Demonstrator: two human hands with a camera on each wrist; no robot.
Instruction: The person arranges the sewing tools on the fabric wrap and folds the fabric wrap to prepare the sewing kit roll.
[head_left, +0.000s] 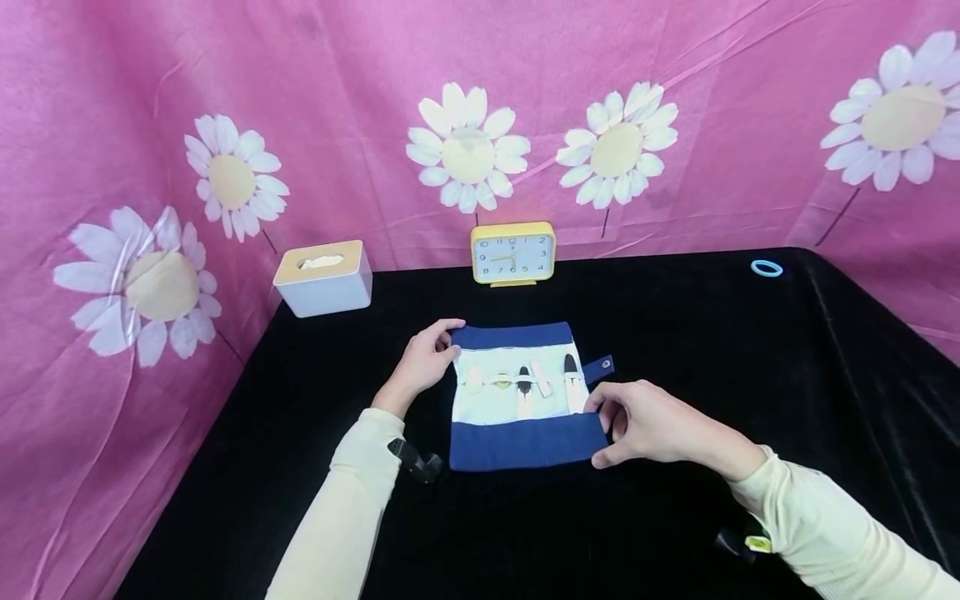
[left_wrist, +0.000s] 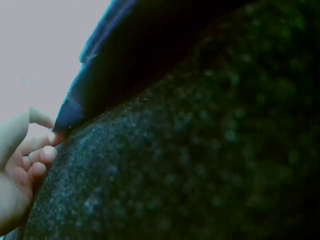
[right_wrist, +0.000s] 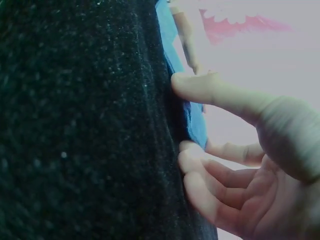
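A navy fabric roll-up pouch lies spread out on the black cloth, its white lining facing up. Tucked under a band across the lining are small tools, among them two with black ends and a pale pink one. A short snap strap sticks out from the right edge. My left hand pinches the pouch's upper left corner; the left wrist view shows fingertips at the navy corner. With thumb and fingers, my right hand grips the lower right edge, blue in the right wrist view.
Behind the pouch stands a yellow clock. A tissue box with a wooden-coloured top sits at the back left, and a light blue ring lies at the back right. A pink flowered curtain closes off the back and sides.
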